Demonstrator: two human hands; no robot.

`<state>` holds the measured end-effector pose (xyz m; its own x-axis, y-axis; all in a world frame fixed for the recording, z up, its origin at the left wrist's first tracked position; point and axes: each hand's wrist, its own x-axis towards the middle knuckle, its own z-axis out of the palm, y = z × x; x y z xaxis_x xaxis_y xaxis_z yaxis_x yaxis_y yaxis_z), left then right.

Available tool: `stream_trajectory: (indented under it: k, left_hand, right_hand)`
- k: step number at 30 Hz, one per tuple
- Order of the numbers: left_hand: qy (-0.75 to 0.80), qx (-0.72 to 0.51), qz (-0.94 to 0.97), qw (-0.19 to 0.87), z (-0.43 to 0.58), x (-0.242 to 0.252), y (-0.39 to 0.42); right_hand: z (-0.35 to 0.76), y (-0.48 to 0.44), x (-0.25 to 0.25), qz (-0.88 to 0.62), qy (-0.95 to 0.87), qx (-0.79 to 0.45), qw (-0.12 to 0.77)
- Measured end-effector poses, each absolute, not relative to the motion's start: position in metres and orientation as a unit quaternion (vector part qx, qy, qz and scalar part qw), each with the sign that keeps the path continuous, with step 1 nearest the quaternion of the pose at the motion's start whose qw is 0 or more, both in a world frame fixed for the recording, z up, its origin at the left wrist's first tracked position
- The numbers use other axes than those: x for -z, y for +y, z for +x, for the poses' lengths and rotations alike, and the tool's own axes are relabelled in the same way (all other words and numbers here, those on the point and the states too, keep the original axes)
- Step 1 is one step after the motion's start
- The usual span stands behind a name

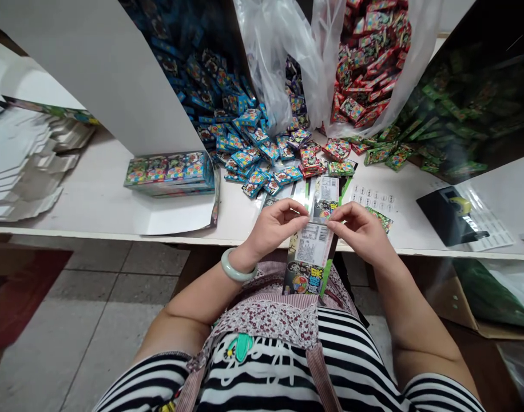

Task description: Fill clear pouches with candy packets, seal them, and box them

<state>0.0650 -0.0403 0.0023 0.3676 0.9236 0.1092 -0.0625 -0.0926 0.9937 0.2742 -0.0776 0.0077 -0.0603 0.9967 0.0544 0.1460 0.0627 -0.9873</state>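
Both my hands meet at the table's front edge over a printed flat packet point(307, 252) with a white label and colourful lettering, which hangs down toward my lap. My left hand point(283, 226), below a pale green bangle point(238, 266), pinches its upper left edge between thumb and fingers. Across from it, my right hand point(360, 229) pinches the upper right edge. Just beyond my fingers lies another labelled packet point(326, 191) on the table. Small blue candy boxes point(247, 157), red ones point(337, 149) and green ones point(384, 153) are heaped behind it.
An open display carton point(171, 171) holding rows of small boxes stands left, beside stacked white cartons point(26, 160). Plastic bags of red boxes point(369, 63) stand at the back. To the right are a sticker sheet point(373, 198), a black item point(448, 214) and a green-filled container point(489, 97).
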Motion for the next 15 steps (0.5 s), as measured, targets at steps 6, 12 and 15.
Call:
stream_trajectory:
  k: [6,12,15]
  left_hand:
    - [0.371,-0.416,0.595,0.578,0.065,-0.01,-0.033]
    - [0.299,-0.386,0.642,0.592,0.048,-0.003,-0.039]
    - [0.291,-0.378,0.636,0.606,0.043,0.002,-0.041]
  right_hand:
    - [0.272,-0.067,-0.017,-0.497,-0.54,-0.532,0.422]
    - [0.275,-0.081,-0.02,-0.489,-0.605,-0.469,0.418]
    - [0.275,-0.085,-0.018,-0.491,-0.591,-0.468,0.436]
